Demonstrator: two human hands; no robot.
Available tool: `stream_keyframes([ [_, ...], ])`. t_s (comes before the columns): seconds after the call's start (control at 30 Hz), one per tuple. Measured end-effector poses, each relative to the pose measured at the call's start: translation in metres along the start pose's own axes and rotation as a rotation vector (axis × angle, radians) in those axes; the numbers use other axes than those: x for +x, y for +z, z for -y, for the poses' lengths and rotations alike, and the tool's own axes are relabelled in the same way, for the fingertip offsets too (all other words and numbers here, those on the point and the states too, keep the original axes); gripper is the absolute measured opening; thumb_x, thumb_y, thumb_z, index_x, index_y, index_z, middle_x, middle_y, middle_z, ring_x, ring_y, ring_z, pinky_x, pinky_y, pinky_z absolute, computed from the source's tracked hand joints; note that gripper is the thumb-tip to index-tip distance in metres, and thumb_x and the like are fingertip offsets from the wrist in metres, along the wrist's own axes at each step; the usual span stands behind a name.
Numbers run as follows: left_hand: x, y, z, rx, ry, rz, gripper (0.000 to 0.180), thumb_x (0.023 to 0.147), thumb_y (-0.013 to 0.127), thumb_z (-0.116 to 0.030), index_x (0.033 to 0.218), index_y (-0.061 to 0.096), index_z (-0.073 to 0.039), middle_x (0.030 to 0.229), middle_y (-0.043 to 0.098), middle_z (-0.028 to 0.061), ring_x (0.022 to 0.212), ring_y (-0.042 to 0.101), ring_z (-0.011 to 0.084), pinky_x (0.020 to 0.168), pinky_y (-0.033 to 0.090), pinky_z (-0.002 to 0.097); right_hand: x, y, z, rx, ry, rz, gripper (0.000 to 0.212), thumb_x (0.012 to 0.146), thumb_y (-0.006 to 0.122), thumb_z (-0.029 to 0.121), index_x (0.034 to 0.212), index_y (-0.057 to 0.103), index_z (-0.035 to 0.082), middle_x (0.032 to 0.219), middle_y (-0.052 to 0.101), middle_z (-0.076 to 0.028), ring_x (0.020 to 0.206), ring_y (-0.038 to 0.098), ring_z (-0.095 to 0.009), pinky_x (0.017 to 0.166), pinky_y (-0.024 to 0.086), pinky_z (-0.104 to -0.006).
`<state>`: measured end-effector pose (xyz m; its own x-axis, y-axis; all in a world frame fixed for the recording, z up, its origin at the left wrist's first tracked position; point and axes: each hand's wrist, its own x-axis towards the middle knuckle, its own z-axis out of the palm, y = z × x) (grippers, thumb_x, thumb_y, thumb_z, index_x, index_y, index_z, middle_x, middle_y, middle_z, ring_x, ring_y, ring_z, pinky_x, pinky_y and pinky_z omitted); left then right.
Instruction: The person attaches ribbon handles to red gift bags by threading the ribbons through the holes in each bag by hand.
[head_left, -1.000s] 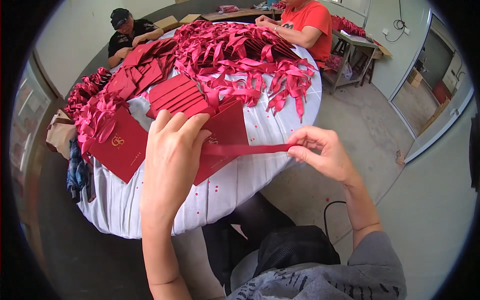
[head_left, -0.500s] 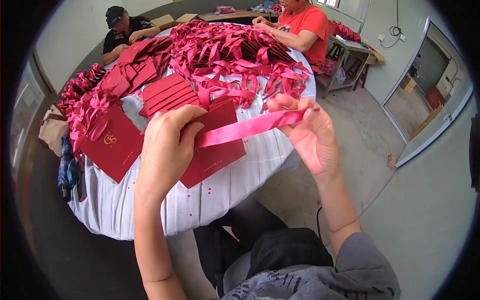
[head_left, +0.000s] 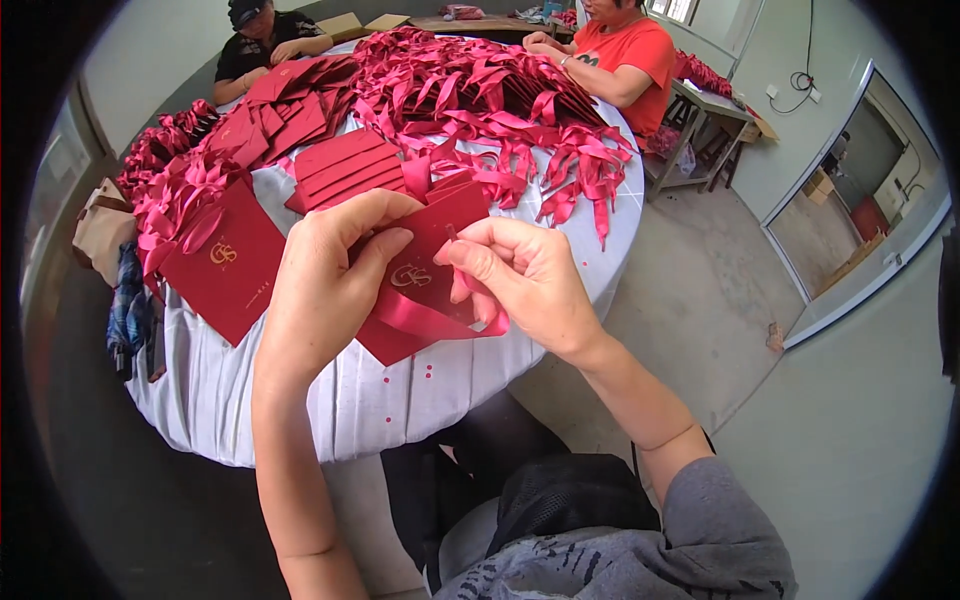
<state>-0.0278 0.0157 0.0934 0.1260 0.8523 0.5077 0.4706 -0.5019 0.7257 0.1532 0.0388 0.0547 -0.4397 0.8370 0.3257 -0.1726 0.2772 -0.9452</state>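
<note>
My left hand (head_left: 318, 285) grips the upper left of a flat red paper bag (head_left: 392, 346) with a gold emblem, thumb in front and fingers behind. A pink ribbon (head_left: 425, 318) runs from near that thumb and loops across the bag's face to the right. My right hand (head_left: 535, 285) pinches the ribbon's end between thumb and forefinger, near the bag's upper right. The other right fingers curl inward, with part of the ribbon passing by them. Another red bag (head_left: 215, 272) with pink ribbons lies to the left of my left hand.
A small stack of red bags (head_left: 345, 172) lies beyond my hands. Behind it spreads a large heap of ribboned bags (head_left: 470, 85) on the white-covered round table (head_left: 240, 425). A folded umbrella (head_left: 127, 310) hangs at the left edge. Two people (head_left: 262, 45) (head_left: 625, 65) sit across the table.
My right hand has moved left and inward from beyond the bag's right side, bringing the ribbon's end to the bag's face. The ribbon, stretched taut before, now hangs in a loop.
</note>
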Motion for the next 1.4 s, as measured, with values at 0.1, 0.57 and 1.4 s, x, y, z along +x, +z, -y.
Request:
stream_keyframes([
  [0.1, -0.001, 0.001, -0.001, 0.007, 0.035, 0.024, 0.014, 0.080, 0.057, 0.003, 0.094, 0.062, 0.004, 0.076, 0.064, 0.0144, 0.069, 0.063, 0.0169, 0.067, 0.048, 0.0274, 0.002, 0.003, 0.002, -0.072, 0.034, -0.041, 0.018, 0.094, 0.056, 0.015, 0.093, 0.063, -0.002, 0.068, 0.062, -0.004, 0.051, 0.053, -0.005, 0.047, 0.042, -0.0183],
  [0.57, -0.009, 0.011, -0.015, 0.374, 0.203, -0.068, 0.015, 0.080, 0.061, -0.006, 0.094, 0.064, -0.006, 0.079, 0.066, 0.0094, 0.071, 0.059, 0.0261, 0.072, 0.038, 0.0338, 0.007, -0.009, 0.012, -0.239, 0.048, 0.010, 0.016, 0.090, 0.060, 0.013, 0.084, 0.062, -0.001, 0.063, 0.057, 0.000, 0.052, 0.051, -0.004, 0.046, 0.042, -0.0197],
  [1.4, -0.015, 0.030, -0.020, 0.585, 0.326, -0.115, 0.030, 0.079, 0.058, -0.001, 0.108, 0.052, -0.004, 0.078, 0.065, 0.0081, 0.072, 0.062, 0.0223, 0.066, 0.038, 0.0354, 0.019, -0.029, 0.018, -0.962, -0.539, 0.017, 0.019, 0.078, 0.067, 0.021, 0.086, 0.061, 0.006, 0.077, 0.056, -0.013, 0.075, 0.059, -0.029, 0.065, 0.045, -0.0416],
])
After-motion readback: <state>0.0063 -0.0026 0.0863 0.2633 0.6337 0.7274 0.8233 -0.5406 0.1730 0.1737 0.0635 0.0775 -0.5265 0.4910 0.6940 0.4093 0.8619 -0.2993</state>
